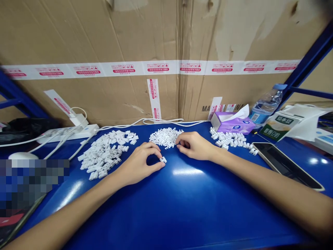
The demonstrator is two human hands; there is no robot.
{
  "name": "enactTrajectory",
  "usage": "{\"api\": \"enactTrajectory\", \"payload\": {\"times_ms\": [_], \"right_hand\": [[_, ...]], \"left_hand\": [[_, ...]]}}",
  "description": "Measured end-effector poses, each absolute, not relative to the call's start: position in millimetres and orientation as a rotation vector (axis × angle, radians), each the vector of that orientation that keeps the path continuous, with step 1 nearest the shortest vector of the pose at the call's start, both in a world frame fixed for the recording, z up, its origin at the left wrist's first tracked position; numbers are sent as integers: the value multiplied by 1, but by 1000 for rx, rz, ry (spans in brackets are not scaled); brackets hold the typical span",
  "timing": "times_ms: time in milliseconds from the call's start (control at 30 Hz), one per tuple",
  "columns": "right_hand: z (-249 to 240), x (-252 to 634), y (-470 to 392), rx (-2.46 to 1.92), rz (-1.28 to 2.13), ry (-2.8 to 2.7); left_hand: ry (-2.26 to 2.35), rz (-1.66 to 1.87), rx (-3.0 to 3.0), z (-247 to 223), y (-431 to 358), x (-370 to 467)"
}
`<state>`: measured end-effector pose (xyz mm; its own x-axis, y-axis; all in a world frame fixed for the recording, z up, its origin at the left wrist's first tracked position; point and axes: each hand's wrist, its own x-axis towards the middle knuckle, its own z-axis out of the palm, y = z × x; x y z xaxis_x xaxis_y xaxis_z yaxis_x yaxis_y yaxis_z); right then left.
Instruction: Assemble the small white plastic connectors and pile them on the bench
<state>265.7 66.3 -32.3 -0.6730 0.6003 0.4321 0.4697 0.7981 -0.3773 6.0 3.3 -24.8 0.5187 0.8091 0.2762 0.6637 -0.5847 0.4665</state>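
My left hand point(142, 161) pinches a small white plastic connector point(163, 159) between thumb and forefinger, just above the blue tabletop point(182, 205). My right hand point(191, 145) is at the right edge of a pile of tiny white parts point(165, 136), its thumb and fingertips drawn together; what they hold, if anything, is too small to make out. Left of my left hand spreads a larger pile of white plastic pieces point(104, 152). Beyond my right forearm lies a smaller group of white connectors point(230, 139).
At the right are a purple tissue pack point(234, 125), a water bottle point(267, 104), a green and white carton point(279, 125) and a phone point(286, 165). A power strip point(88, 130) with white cables is at the back left. Cardboard point(117, 100) stands behind the table.
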Motion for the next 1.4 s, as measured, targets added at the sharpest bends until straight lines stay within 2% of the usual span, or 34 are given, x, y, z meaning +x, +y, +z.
{"api": "enactTrajectory", "payload": {"times_ms": [433,1000,1400], "right_hand": [[-43,267,58,-797,185,-2519],[-44,267,58,-731,195,-2443],[-34,272,53,-731,171,-2581]], "left_hand": [[1254,731,2388,-30,2,9],[1219,736,2415,-28,0,9],[1190,748,2457,-28,1,10]]}}
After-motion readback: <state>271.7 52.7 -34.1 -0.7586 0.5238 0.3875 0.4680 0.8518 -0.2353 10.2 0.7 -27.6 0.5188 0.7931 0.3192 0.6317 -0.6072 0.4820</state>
